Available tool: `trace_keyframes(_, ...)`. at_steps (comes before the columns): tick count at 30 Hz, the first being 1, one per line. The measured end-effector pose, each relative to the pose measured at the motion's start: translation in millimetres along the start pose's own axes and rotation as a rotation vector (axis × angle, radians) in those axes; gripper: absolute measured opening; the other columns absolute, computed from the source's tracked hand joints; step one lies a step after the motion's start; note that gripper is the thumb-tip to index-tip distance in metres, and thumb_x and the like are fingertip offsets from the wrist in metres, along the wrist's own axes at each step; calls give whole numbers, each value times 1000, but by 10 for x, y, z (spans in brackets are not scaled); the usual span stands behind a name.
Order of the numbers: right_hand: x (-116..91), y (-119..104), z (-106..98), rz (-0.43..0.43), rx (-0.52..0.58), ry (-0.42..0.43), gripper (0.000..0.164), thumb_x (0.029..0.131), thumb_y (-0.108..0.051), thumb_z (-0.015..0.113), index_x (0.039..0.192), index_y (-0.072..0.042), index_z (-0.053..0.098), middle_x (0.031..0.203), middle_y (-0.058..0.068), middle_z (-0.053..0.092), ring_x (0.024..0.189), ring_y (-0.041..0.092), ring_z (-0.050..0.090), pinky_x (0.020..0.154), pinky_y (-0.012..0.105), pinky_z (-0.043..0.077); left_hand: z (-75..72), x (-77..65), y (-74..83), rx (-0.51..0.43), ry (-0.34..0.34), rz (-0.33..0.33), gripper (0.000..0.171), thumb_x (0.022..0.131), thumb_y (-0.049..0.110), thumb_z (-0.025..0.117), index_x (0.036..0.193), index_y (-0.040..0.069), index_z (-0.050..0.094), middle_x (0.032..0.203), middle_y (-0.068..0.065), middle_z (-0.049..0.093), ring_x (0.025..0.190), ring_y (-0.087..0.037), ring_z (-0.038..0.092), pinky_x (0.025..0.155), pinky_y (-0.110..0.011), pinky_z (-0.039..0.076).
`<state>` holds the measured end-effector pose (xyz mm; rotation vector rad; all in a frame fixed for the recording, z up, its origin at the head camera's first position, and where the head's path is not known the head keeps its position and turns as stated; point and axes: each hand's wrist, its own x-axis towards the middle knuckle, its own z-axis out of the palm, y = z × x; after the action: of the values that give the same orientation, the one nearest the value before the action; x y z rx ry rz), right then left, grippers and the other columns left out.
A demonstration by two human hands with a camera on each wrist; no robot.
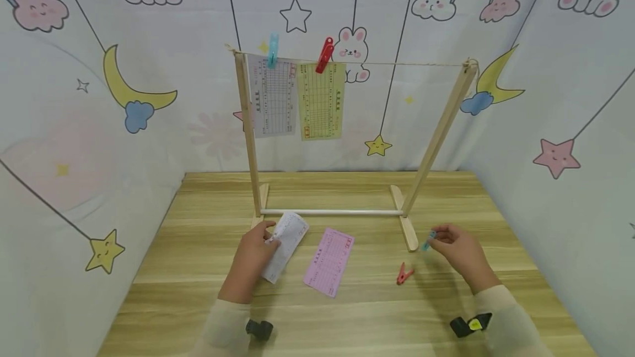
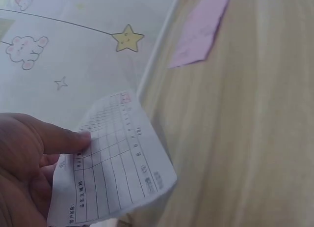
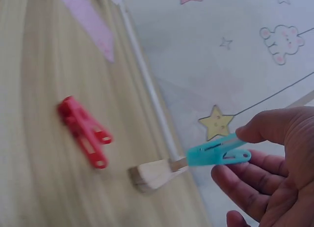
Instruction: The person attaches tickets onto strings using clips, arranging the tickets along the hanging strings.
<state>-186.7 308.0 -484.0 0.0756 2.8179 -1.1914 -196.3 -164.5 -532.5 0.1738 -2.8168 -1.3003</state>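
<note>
My left hand point(image 1: 254, 252) pinches a white printed receipt slip point(image 1: 290, 240) between thumb and fingers, just above the table; the left wrist view shows the thumb across its ruled face. In my right hand point(image 1: 461, 249) a light-blue clothespin point(image 3: 216, 152) is held by its handle ends, thumb on one side and fingers on the other. A red clothespin point(image 1: 404, 274) lies on the table left of that hand. Between the hands rests a pink slip point(image 1: 329, 262). From the string point(image 1: 397, 63) hang a white slip point(image 1: 274, 98) under a blue clothespin point(image 1: 273, 51) and a yellow slip point(image 1: 321, 102) under a red clothespin point(image 1: 324, 55).
A wooden frame holds the string between its left post point(image 1: 249, 131) and right post point(image 1: 439, 136). A white rod point(image 1: 332, 212) joins the posts low down, and a flat foot point(image 1: 409, 234) reaches forward near my right hand. Patterned cloth point(image 1: 208, 147) surrounds the wooden table point(image 1: 367, 324).
</note>
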Motion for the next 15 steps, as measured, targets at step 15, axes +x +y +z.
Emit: trace_keyframes(15,118,-954,-843,-267,228,148,46,97,-32,75,131,-3,66,107,-11,71,98,2,66,81,14,53,-405,120,976,-454,110,9,22,95,22,78,111,8,74,104,-12,73,91,-25,72,75,-36,61)
